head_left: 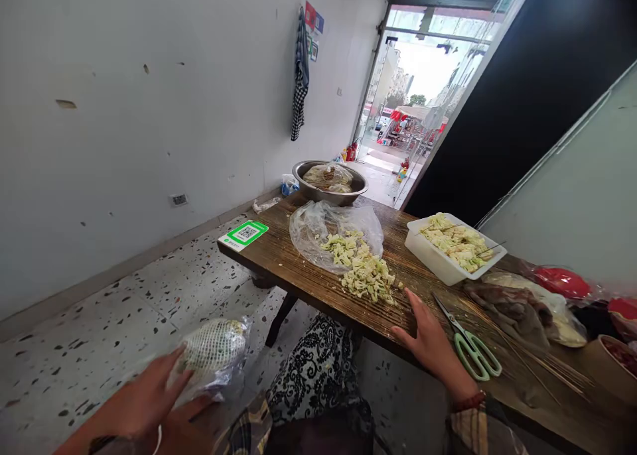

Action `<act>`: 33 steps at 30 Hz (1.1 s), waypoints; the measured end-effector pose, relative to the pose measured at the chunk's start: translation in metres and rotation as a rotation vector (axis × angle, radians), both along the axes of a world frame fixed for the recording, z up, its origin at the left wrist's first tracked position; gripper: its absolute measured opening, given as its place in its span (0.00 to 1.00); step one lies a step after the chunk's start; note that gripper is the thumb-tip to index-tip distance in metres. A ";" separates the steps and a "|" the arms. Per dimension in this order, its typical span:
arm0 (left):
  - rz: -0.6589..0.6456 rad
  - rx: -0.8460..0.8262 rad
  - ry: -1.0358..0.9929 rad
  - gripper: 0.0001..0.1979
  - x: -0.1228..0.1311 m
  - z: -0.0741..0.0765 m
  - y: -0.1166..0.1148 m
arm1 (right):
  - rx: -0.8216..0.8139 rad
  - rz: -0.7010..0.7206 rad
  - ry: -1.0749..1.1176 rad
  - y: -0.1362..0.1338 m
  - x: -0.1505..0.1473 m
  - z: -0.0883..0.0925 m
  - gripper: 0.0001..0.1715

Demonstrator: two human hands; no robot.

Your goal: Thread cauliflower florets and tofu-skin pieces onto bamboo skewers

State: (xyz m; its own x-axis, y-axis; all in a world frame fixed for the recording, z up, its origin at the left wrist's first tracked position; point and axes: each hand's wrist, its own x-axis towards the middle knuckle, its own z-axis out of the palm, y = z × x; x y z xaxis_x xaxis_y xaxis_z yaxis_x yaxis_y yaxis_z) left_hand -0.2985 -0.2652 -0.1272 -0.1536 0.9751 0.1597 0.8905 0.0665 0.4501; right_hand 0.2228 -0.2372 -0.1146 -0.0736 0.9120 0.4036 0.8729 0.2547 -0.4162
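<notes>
Low on the left, my left hand (154, 385) grips the near side of a net-wrapped cauliflower (216, 342) in clear plastic, beside the table. Part of the wrapping is hidden behind my fingers. My right hand (430, 339) is at the table's near edge, thumb and fingers spread, holding nothing. Just beyond its fingertips lies a loose heap of cut cauliflower florets (368, 272), partly on a spread clear plastic bag (311, 233). Scissors with pale green handles (475, 355) rest to the right of this hand, blades pointing away.
On the dark wooden table (279, 262) stand a white tub (432, 259) of florets with skewers and a metal basin (303, 176) holding bagged food. A green QR card (245, 233) lies at the left corner. Thin skewers (547, 369), a brown cloth (517, 309) and bags crowd the right.
</notes>
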 end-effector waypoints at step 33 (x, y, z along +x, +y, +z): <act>-0.746 0.314 -0.550 0.24 0.376 0.061 0.148 | 0.141 -0.304 1.409 0.106 -0.082 0.045 0.32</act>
